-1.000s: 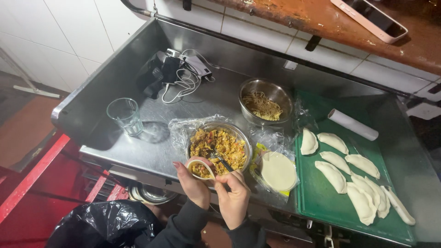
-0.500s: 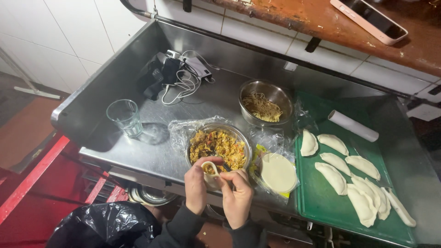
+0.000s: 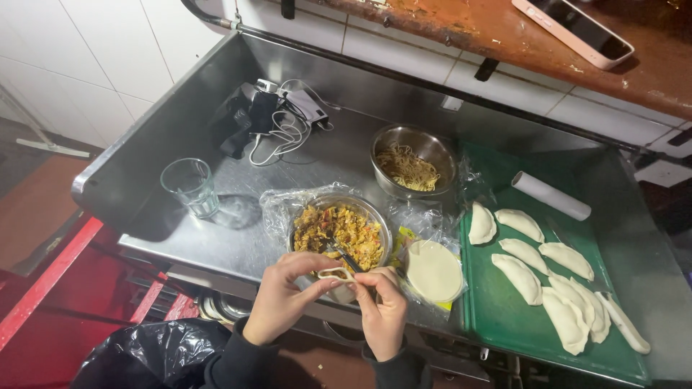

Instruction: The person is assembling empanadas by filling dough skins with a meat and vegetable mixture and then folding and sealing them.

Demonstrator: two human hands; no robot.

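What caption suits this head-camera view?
Both hands, left hand and right hand, pinch a filled dumpling beside the filling bowl.

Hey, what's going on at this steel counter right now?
A person's left hand and right hand pinch a small filled round of dough between them, in front of the metal bowl of chopped yellow filling. A stack of flat dough rounds lies to the right, and folded pale dumplings lie on the green cutting board.
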